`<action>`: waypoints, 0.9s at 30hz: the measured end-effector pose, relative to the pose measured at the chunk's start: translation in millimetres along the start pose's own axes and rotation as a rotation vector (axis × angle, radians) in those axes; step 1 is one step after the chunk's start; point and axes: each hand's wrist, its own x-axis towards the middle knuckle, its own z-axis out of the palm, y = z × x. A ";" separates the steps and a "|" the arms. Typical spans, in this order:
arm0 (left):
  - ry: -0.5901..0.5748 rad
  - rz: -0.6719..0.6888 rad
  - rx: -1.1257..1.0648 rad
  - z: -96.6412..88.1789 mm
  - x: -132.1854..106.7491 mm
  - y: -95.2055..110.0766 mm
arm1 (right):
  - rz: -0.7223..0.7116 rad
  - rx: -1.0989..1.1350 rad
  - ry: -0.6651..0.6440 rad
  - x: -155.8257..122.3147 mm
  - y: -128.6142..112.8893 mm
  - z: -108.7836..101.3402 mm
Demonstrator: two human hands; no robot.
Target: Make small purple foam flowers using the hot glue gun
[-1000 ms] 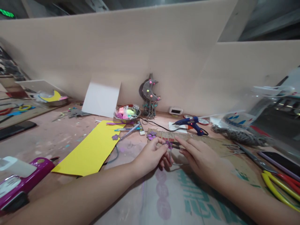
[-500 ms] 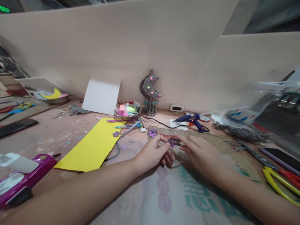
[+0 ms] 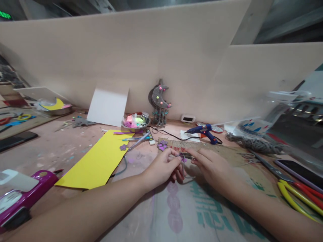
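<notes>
My left hand [image 3: 163, 168] is pinched shut on a small purple flower cut-out [image 3: 182, 158] with a grey cord hanging from it, just above the cardboard sheet [image 3: 202, 208]. My right hand [image 3: 214, 168] lies close beside it, fingers curled round a small dark tool [image 3: 188, 155] whose tip meets the flower. More purple flower pieces [image 3: 162, 145] lie just beyond my left hand, and one [image 3: 123, 147] rests on the yellow paper sheet [image 3: 98, 160].
A blue glue gun [image 3: 205, 132] with its cable lies behind my hands. A metal bowl of coloured bits [image 3: 136, 121] and a grey moon ornament [image 3: 159, 101] stand by the back wall. Scissors and pliers [image 3: 292, 195] lie right, a purple stapler [image 3: 27, 195] left, grey cord bundle [image 3: 254, 144] right.
Both hands stay together on the purple flower; only the view has shifted slightly.
</notes>
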 end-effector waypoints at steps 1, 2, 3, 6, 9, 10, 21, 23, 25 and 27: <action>0.011 -0.009 -0.001 0.3 0.1 0.8 | 0.004 0.011 0.004 -0.5 0.2 0.5; 0.030 -0.018 -0.002 0.5 0.3 1.7 | 0.010 0.022 0.006 -0.7 0.2 0.7; 0.054 -0.025 0.000 0.5 0.5 2.6 | 0.022 0.032 0.006 -0.5 0.0 0.6; 0.167 -0.026 0.013 -0.9 1.7 3.2 | 0.108 0.052 0.019 1.6 0.5 -0.7; 0.248 -0.023 0.030 -3.4 2.9 0.5 | 0.199 0.058 0.018 3.4 5.7 1.1; 0.254 -0.020 0.038 -4.0 3.1 -0.6 | 0.211 0.060 0.006 3.4 8.3 2.7; 0.171 0.044 0.142 -2.5 -2.1 2.0 | 0.416 0.482 -0.002 19.5 -14.2 -20.0; 0.158 0.046 0.170 -1.2 -3.7 3.4 | 0.518 0.604 -0.045 20.7 -22.5 -20.3; 0.148 0.042 0.197 0.1 -5.5 4.7 | 0.602 0.709 -0.059 20.0 -27.8 -17.1; 0.145 0.057 0.242 0.9 -7.1 5.7 | 0.665 0.798 -0.070 18.4 -30.4 -13.4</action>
